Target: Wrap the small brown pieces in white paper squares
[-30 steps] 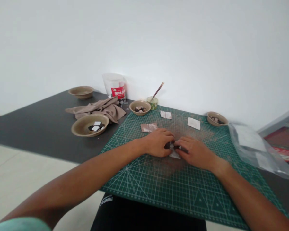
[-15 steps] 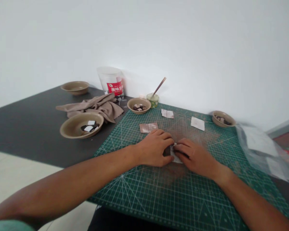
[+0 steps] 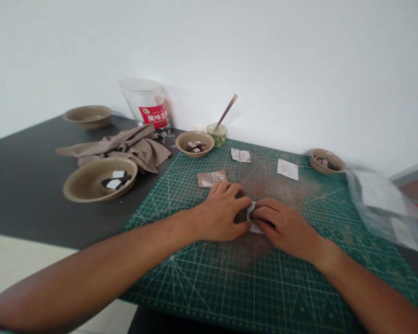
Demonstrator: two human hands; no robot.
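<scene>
On the green cutting mat, a small white square piece lies flat between my hands. My left hand rests at its left side, fingers apart, with thumb and forefinger tips on its edge. From the right, my right hand reaches over the same square. Its fingers are closed in a pinch on a small dark piece, pressed against the white surface. The fingers hide most of that dark piece, so its kind does not show. Just beyond the left hand is a brown-smeared square.
Two more white squares lie farther back. Bowls with dark and pale pieces stand left, back and right. A cup with sticks, a clear tub, a crumpled cloth and a plastic bag surround the mat.
The view has shifted slightly. Both hands stay at the same white square, and the right fingertips have barely moved on it.
</scene>
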